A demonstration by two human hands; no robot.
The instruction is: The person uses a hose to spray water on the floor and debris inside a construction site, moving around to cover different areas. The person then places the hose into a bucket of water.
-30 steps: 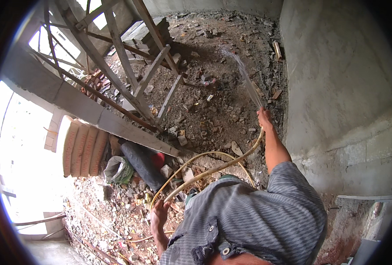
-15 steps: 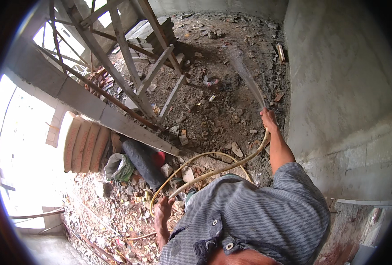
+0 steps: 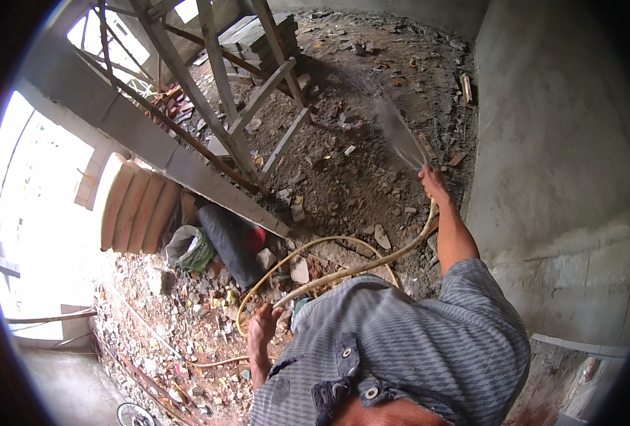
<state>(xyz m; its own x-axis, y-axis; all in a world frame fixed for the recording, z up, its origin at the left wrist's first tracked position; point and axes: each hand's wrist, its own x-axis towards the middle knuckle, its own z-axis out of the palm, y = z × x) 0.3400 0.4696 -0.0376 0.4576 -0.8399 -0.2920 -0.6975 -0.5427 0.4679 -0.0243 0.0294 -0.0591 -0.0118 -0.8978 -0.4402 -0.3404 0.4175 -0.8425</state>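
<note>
A yellowish hose [image 3: 357,270] runs across in front of my body, with a loop of it lying beyond on the rubble. Near its outlet end my right hand [image 3: 434,184] is closed around it, arm stretched forward. From that end a fan of water [image 3: 398,131] sprays away onto the dirt floor [image 3: 343,181]. My left hand [image 3: 263,326], low and close to my body, grips a further stretch of the same hose. The outlet itself is partly hidden by my right fingers.
A wooden trestle [image 3: 233,128] stands at the far left before stacked grey blocks [image 3: 247,46]. A plastered wall [image 3: 556,156] rises on the right. Left of me are stacked filled bags [image 3: 137,206], a dark roll [image 3: 228,245], a woven sack [image 3: 189,248] and broken rubble [image 3: 180,326].
The water has spread into a wider fan and lands a little further left. Both hands keep their hold on the hose. The whole view has shifted slightly.
</note>
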